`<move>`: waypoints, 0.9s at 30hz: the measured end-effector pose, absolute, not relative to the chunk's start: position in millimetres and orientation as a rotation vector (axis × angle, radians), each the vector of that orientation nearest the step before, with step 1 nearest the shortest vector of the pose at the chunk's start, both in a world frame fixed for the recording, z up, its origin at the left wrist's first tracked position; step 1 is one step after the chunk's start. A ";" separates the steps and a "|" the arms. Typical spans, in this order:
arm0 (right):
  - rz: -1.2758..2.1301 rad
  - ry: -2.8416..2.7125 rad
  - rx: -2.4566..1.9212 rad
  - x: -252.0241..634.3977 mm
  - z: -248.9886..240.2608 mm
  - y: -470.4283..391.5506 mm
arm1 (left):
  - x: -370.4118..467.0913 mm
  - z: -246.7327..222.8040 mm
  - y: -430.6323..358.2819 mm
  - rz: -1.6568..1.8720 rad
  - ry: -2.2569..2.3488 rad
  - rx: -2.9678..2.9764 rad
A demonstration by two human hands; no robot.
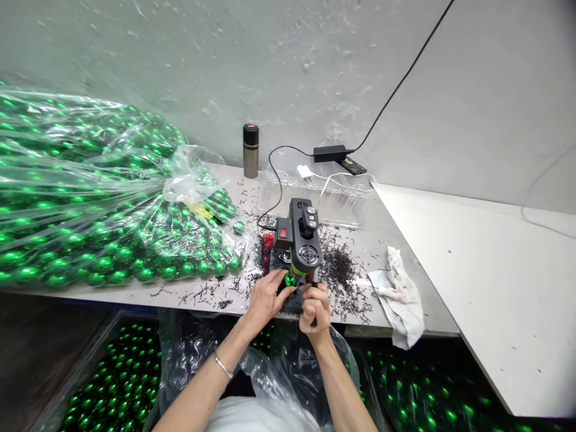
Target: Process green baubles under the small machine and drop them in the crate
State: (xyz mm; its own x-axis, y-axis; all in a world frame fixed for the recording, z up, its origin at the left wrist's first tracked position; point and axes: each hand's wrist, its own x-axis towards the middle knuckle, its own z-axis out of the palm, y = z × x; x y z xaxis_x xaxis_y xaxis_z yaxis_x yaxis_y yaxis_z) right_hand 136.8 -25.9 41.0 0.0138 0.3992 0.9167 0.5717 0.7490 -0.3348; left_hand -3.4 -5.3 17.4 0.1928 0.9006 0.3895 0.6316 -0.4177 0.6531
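A small black and green machine [305,237] with a red switch stands on the table, before me. Under its head sits a shiny green ball [290,279], with the fingers of my left hand [266,298] closed on its left side. My right hand [315,307] is wrapped round a dark lever [315,281] at the machine's right front. Small black pieces [338,267] lie heaped and scattered around the machine's base. One loose green ball [238,227] rests to the left of the machine.
A big clear bag of green balls [103,198] fills the table's left. Behind stand a bottle [251,151], a clear plastic tray [346,210] and a black power adapter [330,153] with cables. A white cloth [398,298] hangs over the front edge; more balls [117,375] lie below.
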 end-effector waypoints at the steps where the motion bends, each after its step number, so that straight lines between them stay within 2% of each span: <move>1: -0.156 -1.613 -0.794 137.7 45.0 -26.4 | -3.2 17.8 -4.4 1.072 1.439 2.121; 10: 0.115 -1.408 -0.977 132.3 133.3 -32.6 | -16.3 12.4 -29.7 1.110 1.327 2.074; 15: 0.069 -1.418 -0.931 131.0 122.8 -35.3 | -47.6 8.5 -54.0 1.014 1.217 2.234; 19: 0.046 -1.403 -0.881 130.0 104.0 -34.7 | -75.9 34.9 3.7 1.059 1.642 2.185; 22: 0.041 -1.386 -0.876 128.4 102.4 -33.8 | -90.8 62.8 69.4 0.770 2.055 2.038; 23: 0.042 -1.384 -0.875 127.9 103.2 -33.7 | -93.3 69.8 88.2 0.633 2.104 1.988; 27: 0.034 -1.390 -0.878 126.6 106.1 -34.0 | -94.2 80.5 129.9 0.552 2.063 1.922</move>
State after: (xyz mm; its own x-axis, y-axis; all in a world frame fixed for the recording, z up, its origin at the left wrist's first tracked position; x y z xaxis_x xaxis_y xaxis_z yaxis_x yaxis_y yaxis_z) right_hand 126.6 -34.0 106.1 0.2327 0.5049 0.8312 0.4643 0.6933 -0.5511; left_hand -94.2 129.9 80.5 -0.0852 0.9945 0.0617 0.8924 0.0486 0.4487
